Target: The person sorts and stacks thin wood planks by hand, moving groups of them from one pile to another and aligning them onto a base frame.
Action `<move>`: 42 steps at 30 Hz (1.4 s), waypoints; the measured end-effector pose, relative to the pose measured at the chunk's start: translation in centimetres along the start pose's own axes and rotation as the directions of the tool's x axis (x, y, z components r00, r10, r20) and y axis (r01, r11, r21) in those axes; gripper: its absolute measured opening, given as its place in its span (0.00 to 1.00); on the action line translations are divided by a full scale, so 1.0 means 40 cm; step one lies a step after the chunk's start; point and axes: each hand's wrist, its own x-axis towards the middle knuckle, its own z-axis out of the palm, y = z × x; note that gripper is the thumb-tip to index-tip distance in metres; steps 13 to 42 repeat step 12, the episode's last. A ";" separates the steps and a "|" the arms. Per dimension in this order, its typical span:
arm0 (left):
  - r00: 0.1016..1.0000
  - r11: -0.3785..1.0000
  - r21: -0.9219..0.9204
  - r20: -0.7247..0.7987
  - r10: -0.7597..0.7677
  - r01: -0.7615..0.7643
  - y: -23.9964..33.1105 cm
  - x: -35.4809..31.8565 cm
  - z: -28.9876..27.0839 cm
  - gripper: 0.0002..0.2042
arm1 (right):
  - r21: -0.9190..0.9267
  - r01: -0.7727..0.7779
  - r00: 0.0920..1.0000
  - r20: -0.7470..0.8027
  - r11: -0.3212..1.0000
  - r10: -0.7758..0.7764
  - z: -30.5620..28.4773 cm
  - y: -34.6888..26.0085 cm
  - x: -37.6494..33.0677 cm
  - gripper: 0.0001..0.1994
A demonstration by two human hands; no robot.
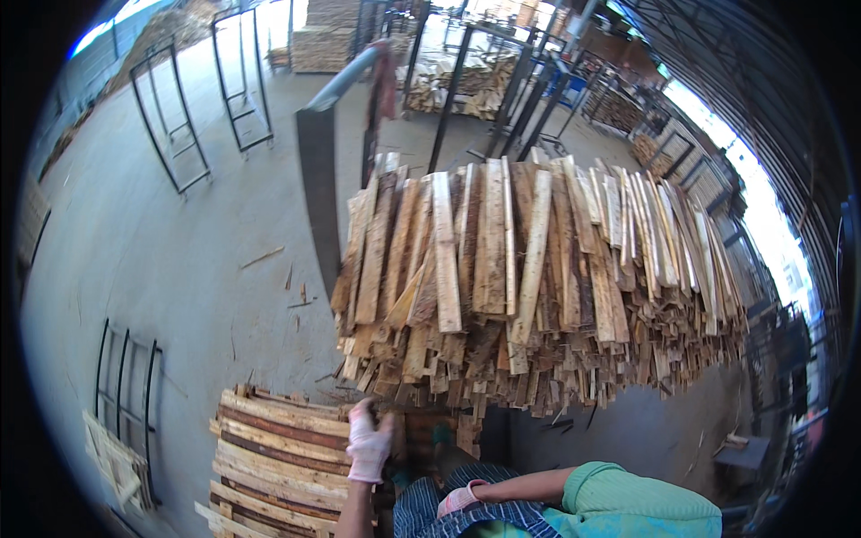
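Note:
My left hand (369, 440), in a pale pink-white work glove, is over the right edge of a low stack of wooden slats (278, 448) in front of me. Its thumb and fingers are apart, with nothing seen between them. Whether it touches the slats is hard to make out. My right hand (461, 498), gloved in pink and white, lies against the dark striped cloth (417, 502) at my lap; its fingers do not show clearly. Beyond both hands rises a big pile of rough wooden slats (489, 242), many lying with their ends toward me.
A dark upright metal post (318, 179) stands at the pile's left end. Black metal frames (170, 125) stand on the concrete floor (206, 233) at far left. A low rack (126, 386) is at near left. Wood scraps (262, 257) lie about. More stacked wood (327, 40) is behind.

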 end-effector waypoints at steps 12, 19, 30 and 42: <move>0.750 0.893 0.156 0.614 0.247 -0.422 0.614 0.286 0.591 0.26 | -0.132 0.141 0.964 -0.208 0.981 -0.166 -0.089 0.386 -0.062 0.19; 0.750 0.893 0.156 0.614 0.247 -0.422 0.614 0.286 0.591 0.26 | -0.132 0.141 0.964 -0.208 0.981 -0.166 -0.089 0.386 -0.062 0.19; 0.750 0.893 0.156 0.614 0.247 -0.422 0.614 0.286 0.591 0.26 | -0.132 0.141 0.964 -0.208 0.981 -0.166 -0.089 0.386 -0.062 0.19; 0.750 0.893 0.156 0.614 0.247 -0.422 0.614 0.286 0.591 0.26 | -0.132 0.141 0.964 -0.208 0.981 -0.166 -0.089 0.386 -0.062 0.19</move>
